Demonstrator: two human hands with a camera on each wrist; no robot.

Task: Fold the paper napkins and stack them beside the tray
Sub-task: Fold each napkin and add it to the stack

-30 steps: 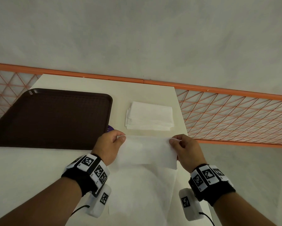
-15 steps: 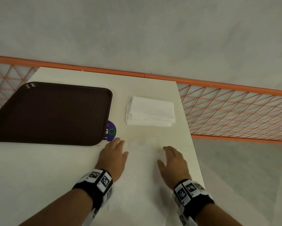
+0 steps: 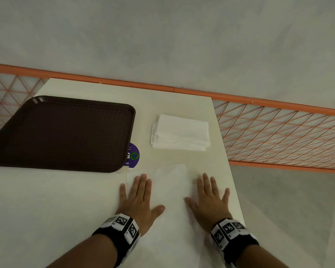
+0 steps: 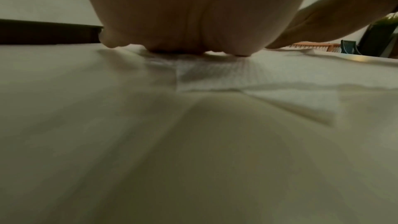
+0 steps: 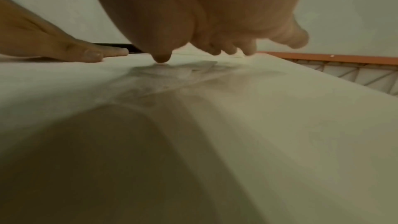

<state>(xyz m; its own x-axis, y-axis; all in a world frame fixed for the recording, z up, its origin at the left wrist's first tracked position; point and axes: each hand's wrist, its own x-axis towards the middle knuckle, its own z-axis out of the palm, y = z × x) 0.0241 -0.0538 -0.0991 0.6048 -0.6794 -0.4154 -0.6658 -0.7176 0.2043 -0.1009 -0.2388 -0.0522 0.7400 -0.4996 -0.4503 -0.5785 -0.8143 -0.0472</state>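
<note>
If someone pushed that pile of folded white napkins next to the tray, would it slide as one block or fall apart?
The stack of folded white paper napkins would probably shear apart: its layers already sit slightly offset at the left edge. It looks very light, so a gentle push should move it on the smooth cream table. Lifted by one edge, it would likely droop.

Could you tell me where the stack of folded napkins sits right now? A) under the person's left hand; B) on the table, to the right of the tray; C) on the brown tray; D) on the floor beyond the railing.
B: the stack of folded napkins lies on the table, apart from the tray and to its right.
</note>
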